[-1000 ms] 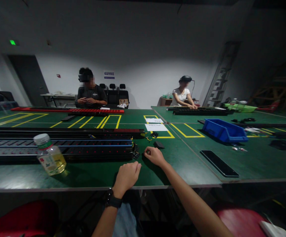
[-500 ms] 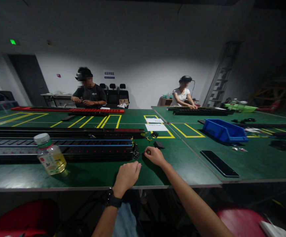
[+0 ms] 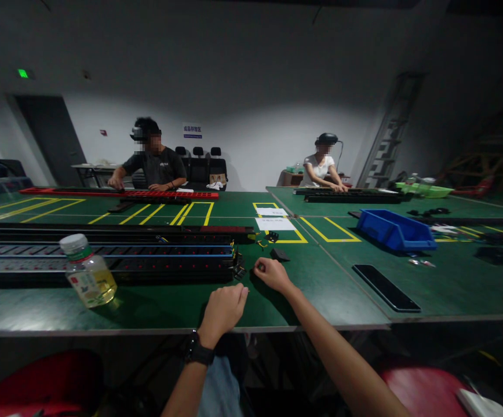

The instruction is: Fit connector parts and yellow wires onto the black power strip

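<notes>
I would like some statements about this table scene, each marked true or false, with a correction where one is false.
The clear plastic bottle of yellow drink stands upright on the green table. True.
The blue plastic bin lies left of the bottle. False: it is far to its right.
The left hand is closed in a fist. True.
The right hand grips the bottle. False: it rests by the end of the long black rail.

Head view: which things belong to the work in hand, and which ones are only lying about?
Probably in the work:
right hand, fingers curled at the end of the long black rail
small black parts at that end
left hand, a fist on the table

Probably just lying about:
drink bottle
blue bin
white papers
flat black strip
</notes>
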`<state>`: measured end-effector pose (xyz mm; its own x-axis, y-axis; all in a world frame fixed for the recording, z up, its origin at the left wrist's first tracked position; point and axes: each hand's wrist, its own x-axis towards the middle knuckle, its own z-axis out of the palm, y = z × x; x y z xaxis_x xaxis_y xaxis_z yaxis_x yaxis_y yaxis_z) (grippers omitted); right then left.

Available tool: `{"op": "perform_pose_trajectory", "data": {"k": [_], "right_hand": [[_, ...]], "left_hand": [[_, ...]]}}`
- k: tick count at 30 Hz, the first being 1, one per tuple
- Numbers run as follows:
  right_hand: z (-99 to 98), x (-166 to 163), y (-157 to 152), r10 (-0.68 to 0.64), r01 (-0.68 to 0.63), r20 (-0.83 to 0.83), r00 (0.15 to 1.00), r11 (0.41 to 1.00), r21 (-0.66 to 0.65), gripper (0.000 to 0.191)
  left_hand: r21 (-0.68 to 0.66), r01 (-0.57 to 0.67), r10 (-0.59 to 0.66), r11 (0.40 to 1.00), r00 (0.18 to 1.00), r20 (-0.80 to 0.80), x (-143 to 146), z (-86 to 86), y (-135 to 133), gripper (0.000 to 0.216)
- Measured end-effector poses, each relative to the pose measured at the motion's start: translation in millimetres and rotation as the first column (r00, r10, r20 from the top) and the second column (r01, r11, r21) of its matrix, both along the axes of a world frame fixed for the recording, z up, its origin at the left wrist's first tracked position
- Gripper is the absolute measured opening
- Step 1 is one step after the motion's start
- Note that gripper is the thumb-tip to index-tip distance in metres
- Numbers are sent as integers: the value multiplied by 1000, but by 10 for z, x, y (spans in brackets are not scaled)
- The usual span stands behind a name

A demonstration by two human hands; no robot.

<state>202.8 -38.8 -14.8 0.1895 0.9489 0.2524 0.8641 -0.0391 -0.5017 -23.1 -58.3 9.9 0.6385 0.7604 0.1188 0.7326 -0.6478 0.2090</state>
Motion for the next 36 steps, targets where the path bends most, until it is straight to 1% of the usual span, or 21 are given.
{"op": "perform_pose_trajectory", "data": {"k": [9, 19, 22, 28, 36], "right_hand": [[-6, 8, 4, -2, 2, -3, 1000, 1000, -2, 9], [-5, 2, -1, 0, 0, -9, 1000, 1000, 6, 10], [-9, 6, 4, 1, -1, -9, 1000, 1000, -7, 11], [-5, 2, 6, 7, -7, -12, 1000, 1000, -1, 11], [4, -6, -3, 5, -4, -14, 1000, 1000, 4, 10]], "left_hand": [[22, 0, 0, 1000, 1000, 4, 3, 18, -16, 43], [3, -3, 3, 1000, 1000, -3, 8, 42, -19, 43], [-1, -14, 14, 1000, 1000, 3, 11, 36, -17, 38], [-5, -12, 12, 1000, 998, 62, -9, -7, -8, 22], [2, -14, 14, 1000, 998, 64, -2, -23, 8, 16]]}}
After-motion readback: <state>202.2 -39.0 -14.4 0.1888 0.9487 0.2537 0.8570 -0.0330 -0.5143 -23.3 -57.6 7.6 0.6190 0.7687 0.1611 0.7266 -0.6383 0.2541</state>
